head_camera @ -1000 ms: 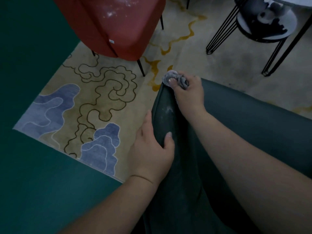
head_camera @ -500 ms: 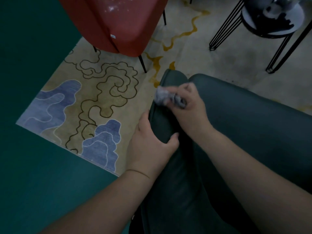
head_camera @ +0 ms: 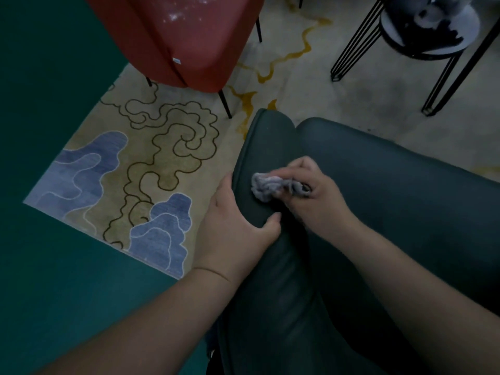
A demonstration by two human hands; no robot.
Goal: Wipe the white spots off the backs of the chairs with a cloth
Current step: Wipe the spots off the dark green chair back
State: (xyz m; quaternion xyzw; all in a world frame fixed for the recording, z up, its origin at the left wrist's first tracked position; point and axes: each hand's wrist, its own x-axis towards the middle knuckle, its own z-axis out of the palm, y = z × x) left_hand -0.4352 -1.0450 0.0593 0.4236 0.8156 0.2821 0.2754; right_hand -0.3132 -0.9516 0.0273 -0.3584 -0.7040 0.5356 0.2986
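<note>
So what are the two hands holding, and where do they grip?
The right hand grips a bunched grey cloth by its right end; the free end sticks out left. The left hand grips the dark green chair back at its left edge.

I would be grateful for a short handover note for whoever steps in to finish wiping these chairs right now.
Left hand grips the edge of the dark green chair back, steadying it.
Right hand holds the crumpled grey cloth, pressed on that back.
Done: no white spots show on the visible part of the green back.
Left: the red chair behind shows white spots on its back, not yet wiped.
</note>
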